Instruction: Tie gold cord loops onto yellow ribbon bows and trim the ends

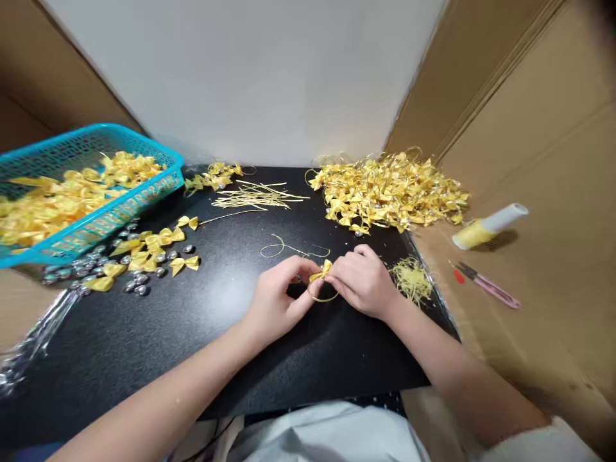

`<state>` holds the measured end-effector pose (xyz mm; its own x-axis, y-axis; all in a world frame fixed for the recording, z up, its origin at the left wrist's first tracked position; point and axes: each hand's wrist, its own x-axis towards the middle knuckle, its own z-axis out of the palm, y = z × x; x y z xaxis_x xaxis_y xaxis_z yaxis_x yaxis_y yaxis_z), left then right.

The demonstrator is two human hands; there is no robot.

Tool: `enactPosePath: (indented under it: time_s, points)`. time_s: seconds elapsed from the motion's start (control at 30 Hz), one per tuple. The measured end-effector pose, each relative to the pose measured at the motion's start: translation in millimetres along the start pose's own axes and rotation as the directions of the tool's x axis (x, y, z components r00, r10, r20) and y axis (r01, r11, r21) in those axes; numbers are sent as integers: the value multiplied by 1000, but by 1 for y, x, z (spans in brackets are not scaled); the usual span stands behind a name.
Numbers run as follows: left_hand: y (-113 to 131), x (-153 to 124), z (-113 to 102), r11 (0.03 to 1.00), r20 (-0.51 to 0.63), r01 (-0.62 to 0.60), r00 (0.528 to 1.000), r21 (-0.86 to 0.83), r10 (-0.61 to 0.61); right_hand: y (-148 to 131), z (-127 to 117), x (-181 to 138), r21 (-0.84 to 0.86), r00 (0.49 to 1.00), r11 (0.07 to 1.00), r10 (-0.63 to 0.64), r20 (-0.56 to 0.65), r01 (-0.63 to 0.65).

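A small yellow ribbon bow point(323, 272) is pinched between my two hands above the black tabletop. My left hand point(283, 292) grips it from the left, thumb and fingertips closed. From the other side my right hand point(362, 280) holds it with curled fingers. A loop of thin gold cord point(323, 299) hangs below the bow. Whether a bell sits behind the bow is hidden by my fingers. Just beyond my hands a loose, curled gold cord point(283, 246) lies on the table point(226, 253).
At left stands a blue basket point(110, 208) of bows, with loose bows point(154, 242) and silver bells point(139, 280) beside it. Straight gold cords point(260, 196) lie at the back. Finished bow pieces point(394, 189), cord scraps point(412, 281), pink-handled snips point(491, 287) and a ribbon roll point(491, 226) are at right.
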<state>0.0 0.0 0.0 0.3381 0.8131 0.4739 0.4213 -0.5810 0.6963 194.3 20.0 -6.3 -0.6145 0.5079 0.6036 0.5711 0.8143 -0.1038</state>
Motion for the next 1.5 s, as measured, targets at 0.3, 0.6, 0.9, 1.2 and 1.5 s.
enactPosePath:
  time_s: [0.3,0.6,0.9,1.2,1.5]
  points:
    - [-6,-3,2,994,-7,66,998,-89,-67,-8,-2,-1,181,984,980,106,-141,-80]
    - [-5,-3,6,812,135,254,967,-525,-214,-15,1,1,312,962,939,206,-180,-143]
    - [-6,-3,6,791,173,277,961,-546,-218,-18,1,3,314,951,928,260,-166,-199]
    - [-6,-2,5,834,160,259,965,-487,-207,-18,3,3,315,946,915,301,-121,-251]
    - [-8,-1,5,882,137,223,974,-416,-182,-17,0,4,347,943,891,329,-53,-292]
